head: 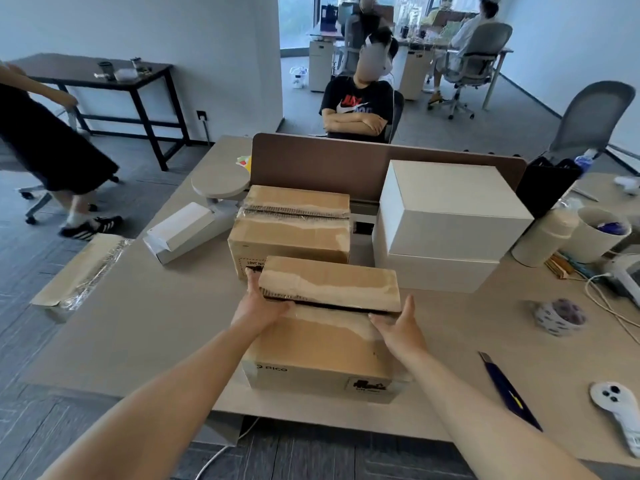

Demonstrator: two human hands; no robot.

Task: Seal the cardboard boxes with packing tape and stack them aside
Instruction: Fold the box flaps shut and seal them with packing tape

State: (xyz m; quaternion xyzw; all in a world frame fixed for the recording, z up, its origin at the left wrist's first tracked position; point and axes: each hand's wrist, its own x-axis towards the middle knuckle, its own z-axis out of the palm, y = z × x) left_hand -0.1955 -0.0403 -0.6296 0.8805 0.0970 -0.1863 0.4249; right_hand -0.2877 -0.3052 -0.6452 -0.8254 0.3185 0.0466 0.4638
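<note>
A brown cardboard box [322, 355] marked PICO stands at the near edge of the desk. Its far top flap [329, 282] is slightly raised, leaving a dark gap along the seam. My left hand [261, 306] lies against the left end of that flap with its fingers straight. My right hand [400, 329] rests on the near flap by the right end of the seam, thumb up. A second cardboard box [291, 230], clear tape along its top seam, stands just behind. A patterned tape roll [559, 317] lies on the desk to the right.
Two stacked white boxes [446, 223] stand at the back right. A blue utility knife [505, 389] and a white controller [620, 410] lie at the near right. A flat white box [180, 232] sits at the left. A seated person is behind the divider [311, 161].
</note>
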